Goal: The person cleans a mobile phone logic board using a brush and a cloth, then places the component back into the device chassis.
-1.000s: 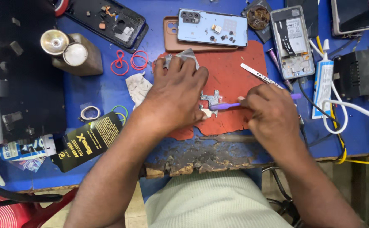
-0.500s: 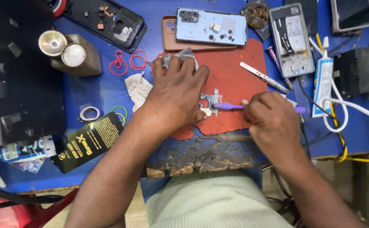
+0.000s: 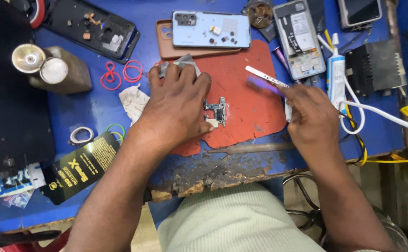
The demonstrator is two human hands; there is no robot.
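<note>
While left hand (image 3: 178,109) presses flat beside circuit board (image 3: 215,112) on red mat (image 3: 250,109), right hand (image 3: 309,116) pinching purple tool (image 3: 264,85)

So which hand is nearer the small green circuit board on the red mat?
Left. The left hand rests against the small green circuit board, fingertips touching it. The right hand is off to its right, holding a purple tool.
</note>
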